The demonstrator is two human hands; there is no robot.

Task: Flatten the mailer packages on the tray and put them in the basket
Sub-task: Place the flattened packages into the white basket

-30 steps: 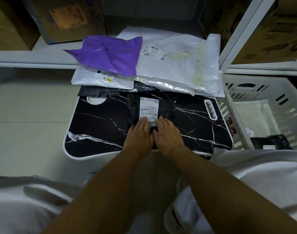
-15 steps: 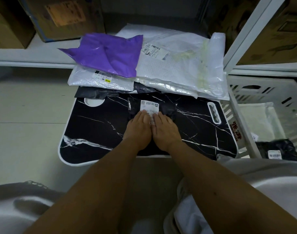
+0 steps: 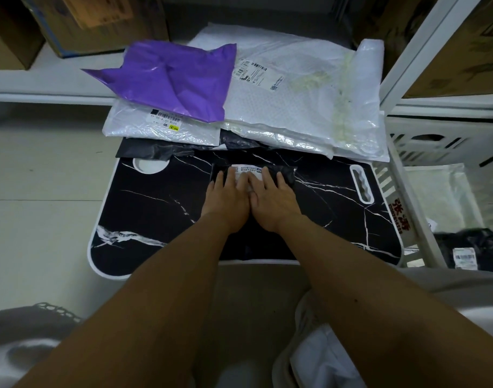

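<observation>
Pressing down side by side, the left hand [image 3: 227, 204] and the right hand [image 3: 273, 201] lie flat with straight fingers on a small black mailer [image 3: 284, 172]; neither grips it. The mailer sits on the black marble-patterned tray [image 3: 161, 208], in its far middle, mostly hidden under the palms, so only its far edge and right end show. Its long axis seems to run left to right, across the forearms. A white shipping label [image 3: 246, 170] peeks out just beyond the fingertips; its print is too small to read.

The white slatted basket [image 3: 424, 147] stands just beside the tray's right edge, so the right hand is the nearer one for carrying the flattened mailer over. Inside it already lie a clear-white mailer [image 3: 438, 197] and a black mailer with a barcode label [image 3: 469, 247]. Red characters [image 3: 402, 217] mark the basket's near wall, not clearly legible.

Beyond the hands, a pile waits at the tray's far edge: a purple mailer [image 3: 181, 79], a white mailer [image 3: 144, 127] whose sticker reads something like "502B", a large white mailer [image 3: 295, 107] with a barcode label, and crumpled black mailers [image 3: 155, 149] beneath.
</observation>
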